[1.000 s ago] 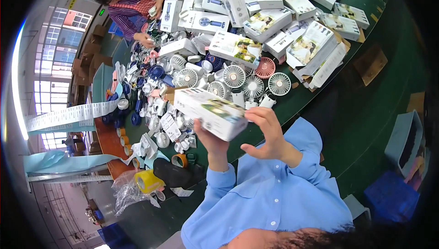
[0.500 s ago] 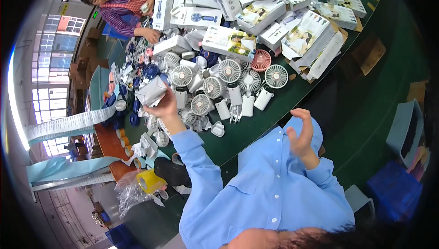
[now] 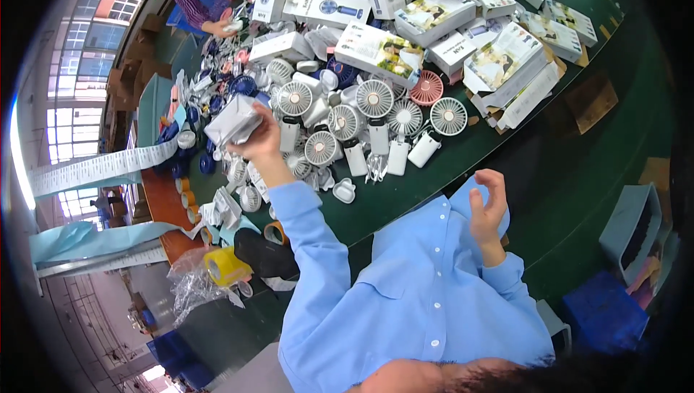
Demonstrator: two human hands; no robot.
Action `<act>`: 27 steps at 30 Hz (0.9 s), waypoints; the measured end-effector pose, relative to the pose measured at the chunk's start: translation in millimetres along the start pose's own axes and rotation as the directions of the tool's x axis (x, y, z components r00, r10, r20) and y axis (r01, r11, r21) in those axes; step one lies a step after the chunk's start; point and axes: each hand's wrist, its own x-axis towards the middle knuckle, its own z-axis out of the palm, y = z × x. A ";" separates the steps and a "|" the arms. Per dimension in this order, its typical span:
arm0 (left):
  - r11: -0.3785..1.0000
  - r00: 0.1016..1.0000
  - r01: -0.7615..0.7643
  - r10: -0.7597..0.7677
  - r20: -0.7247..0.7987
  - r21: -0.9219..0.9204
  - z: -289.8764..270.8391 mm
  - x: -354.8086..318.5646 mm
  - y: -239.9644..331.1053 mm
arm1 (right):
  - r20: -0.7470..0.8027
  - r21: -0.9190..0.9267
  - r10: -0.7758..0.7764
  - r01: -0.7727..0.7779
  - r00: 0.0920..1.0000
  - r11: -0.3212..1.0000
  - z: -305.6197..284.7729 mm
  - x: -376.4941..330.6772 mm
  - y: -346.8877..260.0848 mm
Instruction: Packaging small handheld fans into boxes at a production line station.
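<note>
My left hand [image 3: 264,140] is closed on a whitish, shiny boxy package [image 3: 233,120], held above the left side of a heap of handheld fans. What lies inside its wrapping cannot be seen. Near it are several white fans, one of them a round-headed white fan [image 3: 295,98], and a dark blue fan [image 3: 242,86]. Away from the table, my right hand [image 3: 488,212] hovers over my lap, its fingers curved and apart with nothing in them. A pink fan [image 3: 426,87] lies among the white ones near the heap's right end.
Printed fan boxes [image 3: 379,53] pile up across the far side of the green table [image 3: 405,194]. A co-worker's hand [image 3: 218,28] reaches into the heap at the far left. Yellow tape [image 3: 227,266], a black pouch-like thing [image 3: 266,254] and label strips [image 3: 108,169] lie at left.
The whole view has shifted slightly. My left hand still grips the package, which is tilted a little differently. My right hand's fingers have curled in somewhat. The co-worker's hand has moved.
</note>
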 end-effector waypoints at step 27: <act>0.897 0.922 -0.244 0.096 0.376 0.368 -5.6 -11.8 -31.6 | 0.034 0.017 0.014 -0.014 0.999 1.000 8.1 0.8 6.7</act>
